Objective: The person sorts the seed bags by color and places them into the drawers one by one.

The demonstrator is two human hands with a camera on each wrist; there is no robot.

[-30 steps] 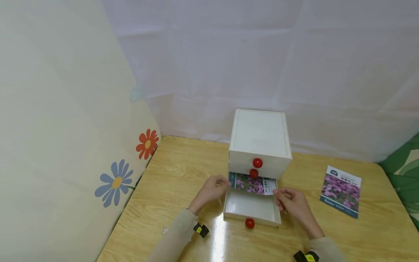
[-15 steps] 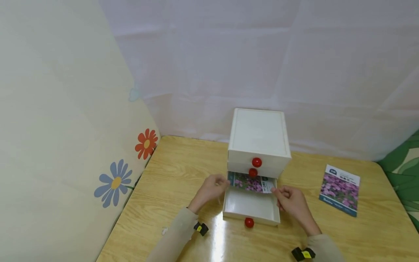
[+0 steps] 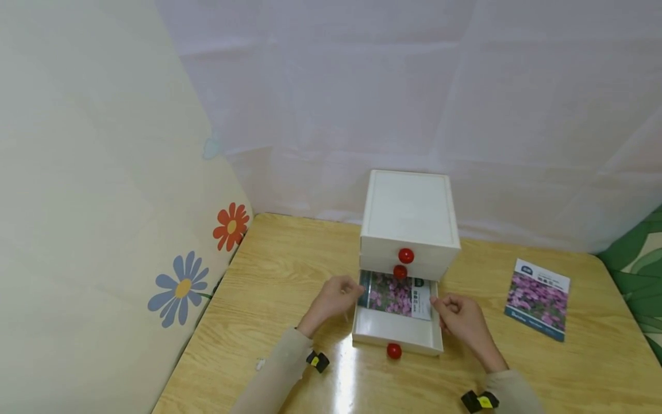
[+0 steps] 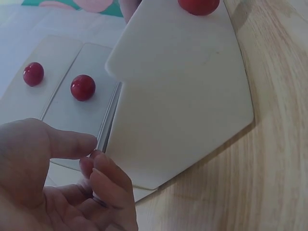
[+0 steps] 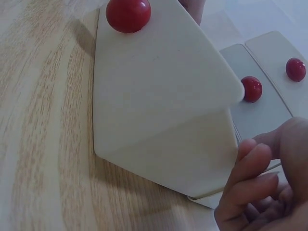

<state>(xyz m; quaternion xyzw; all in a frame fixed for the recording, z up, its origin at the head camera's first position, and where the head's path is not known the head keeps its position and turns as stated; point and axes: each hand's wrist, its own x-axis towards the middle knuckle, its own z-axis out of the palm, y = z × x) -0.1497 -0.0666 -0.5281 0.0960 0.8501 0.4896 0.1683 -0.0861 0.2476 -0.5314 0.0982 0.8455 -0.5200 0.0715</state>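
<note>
A seed packet with pink flowers lies in the pulled-out bottom drawer of a small white drawer cabinet. Its front corners show lower in the head view than my fingertips. My left hand is at the drawer's left side, thumb and fingertips close together by the rim. On the opposite side my right hand is bent the same way, its fingertips near the packet's right edge. In the left wrist view and the right wrist view the drawer walls hide the packet, and no packet shows between the fingers.
Another pink-flowered packet lies on the wooden table right of the cabinet. Red round knobs, such as the bottom drawer's knob, stick out in front. A wall with painted flowers borders the left side.
The packet's front edge has dropped, from raised between my hands to lying in the drawer, showing more of its face. Both hands have stayed at nearly the same spots.
</note>
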